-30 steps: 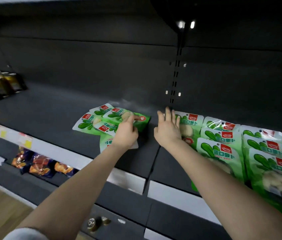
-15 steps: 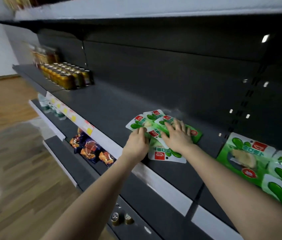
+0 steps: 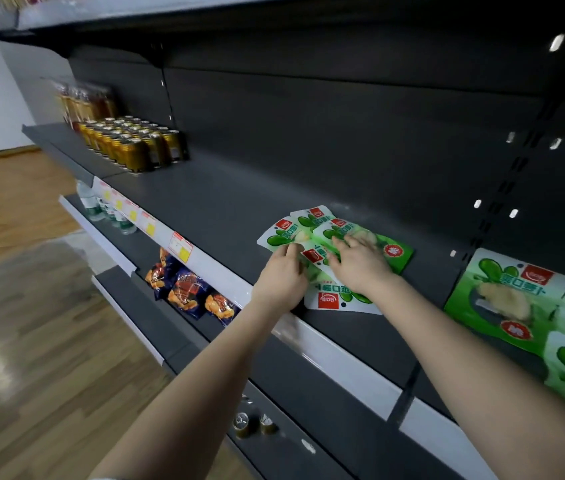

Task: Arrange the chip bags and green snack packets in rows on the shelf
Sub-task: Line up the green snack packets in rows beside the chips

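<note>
Several green snack packets (image 3: 311,220) lie in a loose overlapping pile on the dark grey shelf (image 3: 225,209). My left hand (image 3: 283,280) sits at the pile's left side, its curled fingers pinching the edge of a packet. My right hand (image 3: 359,265) rests on top of the pile with fingers spread and fairly straight, pressing down. One packet (image 3: 338,299) pokes out toward the shelf's front edge between my wrists. To the right, more green packets (image 3: 506,299) lie flat in rows. Orange and blue chip bags (image 3: 184,289) sit on the shelf below.
Gold cans (image 3: 132,143) stand in a block at the shelf's far left, with bottles behind them. Water bottles (image 3: 90,206) stand on the lower shelf. Price tags (image 3: 180,245) hang on the white front rail. Two cans (image 3: 251,422) sit on the lowest shelf. Wooden floor lies to the left.
The view swung left. My right hand left the rows on the right and came down on the loose pile beside my left hand, which stayed on it.
</note>
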`<move>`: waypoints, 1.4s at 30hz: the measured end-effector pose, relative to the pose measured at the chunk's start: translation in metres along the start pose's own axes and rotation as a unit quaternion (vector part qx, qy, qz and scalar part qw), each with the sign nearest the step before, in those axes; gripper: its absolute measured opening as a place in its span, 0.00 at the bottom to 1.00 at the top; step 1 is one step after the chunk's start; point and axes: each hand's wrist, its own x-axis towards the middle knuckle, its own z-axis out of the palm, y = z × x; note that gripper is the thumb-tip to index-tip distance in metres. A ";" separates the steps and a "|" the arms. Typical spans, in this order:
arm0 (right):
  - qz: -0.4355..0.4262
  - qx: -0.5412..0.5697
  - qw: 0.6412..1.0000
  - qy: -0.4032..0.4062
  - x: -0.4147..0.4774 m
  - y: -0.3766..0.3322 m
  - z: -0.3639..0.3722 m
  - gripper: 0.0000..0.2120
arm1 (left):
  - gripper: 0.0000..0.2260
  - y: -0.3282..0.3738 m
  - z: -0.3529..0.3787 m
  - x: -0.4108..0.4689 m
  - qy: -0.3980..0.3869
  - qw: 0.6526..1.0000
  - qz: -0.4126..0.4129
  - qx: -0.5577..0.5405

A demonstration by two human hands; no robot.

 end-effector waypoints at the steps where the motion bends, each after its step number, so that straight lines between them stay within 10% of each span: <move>1: -0.004 -0.003 1.000 0.005 -0.003 -0.002 0.001 0.25 | 0.17 -0.001 0.000 0.000 0.000 1.000 -0.001 0.001; 31: -0.095 0.094 0.991 0.016 -0.109 -0.017 -0.001 0.24 | 0.22 0.030 0.005 0.016 0.041 0.997 -0.067 0.004; 35: -0.033 0.096 0.987 0.127 -0.099 0.019 -0.013 0.22 | 0.24 0.033 0.015 0.017 0.025 0.998 -0.047 0.043; 42: 0.050 0.057 0.996 0.039 -0.068 0.055 -0.012 0.28 | 0.23 0.024 0.027 0.016 -0.057 0.993 -0.064 0.077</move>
